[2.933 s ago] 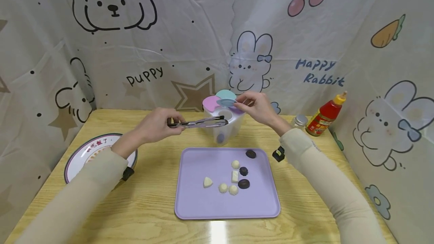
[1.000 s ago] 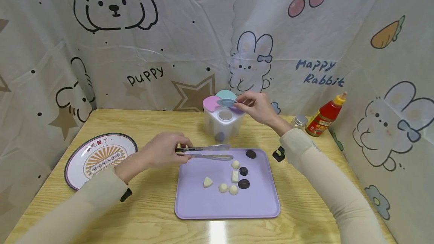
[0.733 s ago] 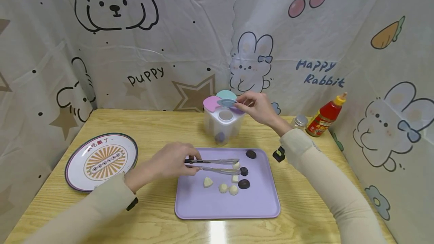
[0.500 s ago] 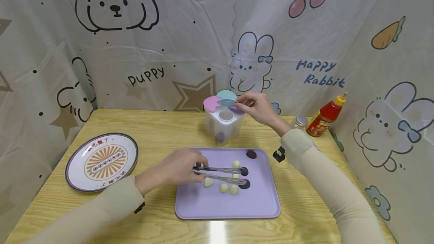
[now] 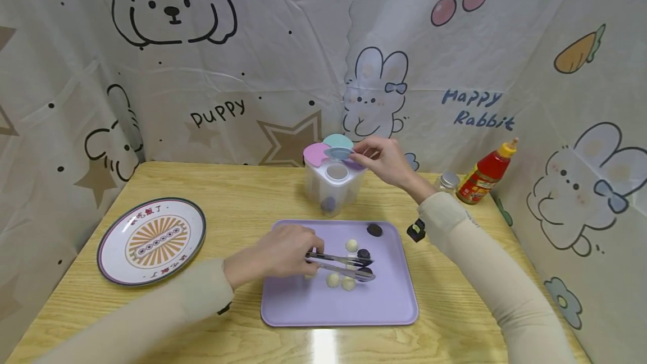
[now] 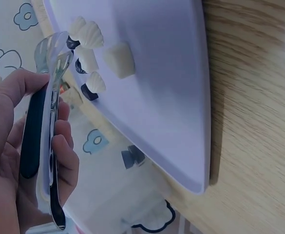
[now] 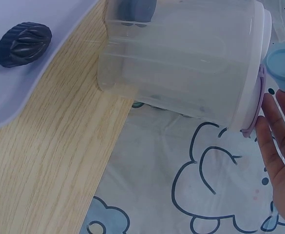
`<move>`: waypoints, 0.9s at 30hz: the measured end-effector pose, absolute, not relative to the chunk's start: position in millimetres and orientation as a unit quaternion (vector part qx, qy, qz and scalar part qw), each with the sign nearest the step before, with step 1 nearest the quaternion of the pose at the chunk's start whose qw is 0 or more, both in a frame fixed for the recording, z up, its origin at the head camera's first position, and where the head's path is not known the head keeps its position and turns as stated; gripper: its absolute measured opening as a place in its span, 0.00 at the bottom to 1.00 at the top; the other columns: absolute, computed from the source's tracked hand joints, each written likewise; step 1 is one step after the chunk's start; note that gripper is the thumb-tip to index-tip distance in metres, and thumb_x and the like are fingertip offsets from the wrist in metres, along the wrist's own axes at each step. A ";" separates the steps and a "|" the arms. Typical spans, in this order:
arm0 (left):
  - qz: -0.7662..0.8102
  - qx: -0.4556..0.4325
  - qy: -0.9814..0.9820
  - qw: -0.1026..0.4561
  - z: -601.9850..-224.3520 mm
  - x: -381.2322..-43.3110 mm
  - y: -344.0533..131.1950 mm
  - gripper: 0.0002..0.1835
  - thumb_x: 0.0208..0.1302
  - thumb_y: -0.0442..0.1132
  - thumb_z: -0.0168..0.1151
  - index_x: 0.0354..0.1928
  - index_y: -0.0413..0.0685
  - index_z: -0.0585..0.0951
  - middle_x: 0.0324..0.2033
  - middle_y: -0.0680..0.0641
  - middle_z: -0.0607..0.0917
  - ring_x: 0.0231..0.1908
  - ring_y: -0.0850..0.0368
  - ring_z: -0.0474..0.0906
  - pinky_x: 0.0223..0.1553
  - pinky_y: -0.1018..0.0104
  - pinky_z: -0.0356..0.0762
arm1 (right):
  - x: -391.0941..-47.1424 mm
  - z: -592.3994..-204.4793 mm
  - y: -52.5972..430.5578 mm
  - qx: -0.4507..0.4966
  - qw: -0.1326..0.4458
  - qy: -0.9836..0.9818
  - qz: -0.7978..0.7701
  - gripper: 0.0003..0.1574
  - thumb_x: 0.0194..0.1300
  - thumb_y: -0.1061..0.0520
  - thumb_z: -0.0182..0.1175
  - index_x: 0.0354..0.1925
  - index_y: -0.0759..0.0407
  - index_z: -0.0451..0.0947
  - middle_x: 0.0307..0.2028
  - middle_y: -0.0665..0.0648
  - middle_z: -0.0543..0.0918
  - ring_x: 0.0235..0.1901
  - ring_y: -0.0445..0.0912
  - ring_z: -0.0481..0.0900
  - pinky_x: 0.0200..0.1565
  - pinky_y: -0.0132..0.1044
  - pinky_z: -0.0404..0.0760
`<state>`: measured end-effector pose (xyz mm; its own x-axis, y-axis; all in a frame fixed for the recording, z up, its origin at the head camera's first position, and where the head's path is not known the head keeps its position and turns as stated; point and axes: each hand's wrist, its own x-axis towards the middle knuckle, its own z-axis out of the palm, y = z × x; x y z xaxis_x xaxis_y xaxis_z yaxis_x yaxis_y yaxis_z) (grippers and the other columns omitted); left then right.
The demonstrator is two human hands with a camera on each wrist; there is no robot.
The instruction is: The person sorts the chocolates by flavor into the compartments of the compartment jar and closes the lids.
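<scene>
Grips the metal tongs (image 6: 35,129) in the left hand (image 5: 289,251), pressing with the thumb against one arm and with the fingers against the other. Reaches low over the lilac tray (image 5: 338,310), pointing the parted tips at the oval dark piece (image 5: 366,269), right of the tray's middle. Cannot tell from these views about contact between tips and piece. Has the flower-shaped dark piece (image 5: 363,254) just behind, two ridged white pieces (image 5: 332,280) nearer the front edge, and a pale wedge (image 6: 120,61) mostly hidden beneath the left hand in the head view. Finds a further dark piece (image 5: 374,230) near the tray's back right corner. Pinches the blue lid (image 5: 337,153) with the right hand (image 5: 384,159), holding it raised beside the round opening of the clear container (image 5: 333,187). Has this container on the wooden table (image 5: 227,330) behind the tray, with a dark shape (image 7: 137,9) showing through the wall near the base. Shows a white plate (image 5: 151,241) at the left and a red sauce bottle (image 5: 484,176) beside a silver-capped jar (image 5: 447,181) at the right.
</scene>
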<state>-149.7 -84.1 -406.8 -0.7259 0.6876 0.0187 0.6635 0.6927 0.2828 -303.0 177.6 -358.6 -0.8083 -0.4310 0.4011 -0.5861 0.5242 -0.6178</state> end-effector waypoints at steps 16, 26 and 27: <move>0.132 0.404 0.903 0.056 -409.5 -146.4 -72.4 0.06 0.54 0.45 0.76 0.34 0.57 0.89 0.23 0.61 0.80 0.26 0.67 0.70 0.27 0.70 0.68 | -303.7 -359.7 177.7 0.296 0.103 -0.866 0.389 0.09 0.68 0.59 0.71 0.44 0.63 0.89 0.39 0.62 0.91 0.37 0.50 0.87 0.39 0.30 0.85; 0.147 0.405 0.900 0.058 -413.4 -144.2 -74.5 0.04 0.54 0.42 0.75 0.33 0.56 0.89 0.24 0.59 0.79 0.25 0.67 0.69 0.27 0.71 0.67 | -303.5 -359.9 177.3 0.293 0.100 -0.868 0.389 0.09 0.69 0.59 0.71 0.44 0.63 0.88 0.39 0.62 0.91 0.37 0.50 0.87 0.39 0.29 0.85; 0.150 0.404 0.900 0.058 -414.1 -144.2 -75.2 0.04 0.55 0.42 0.75 0.33 0.55 0.88 0.24 0.59 0.79 0.25 0.67 0.68 0.27 0.71 0.67 | -303.5 -359.9 177.2 0.293 0.100 -0.868 0.388 0.09 0.69 0.59 0.71 0.44 0.63 0.89 0.39 0.62 0.91 0.37 0.50 0.87 0.39 0.30 0.85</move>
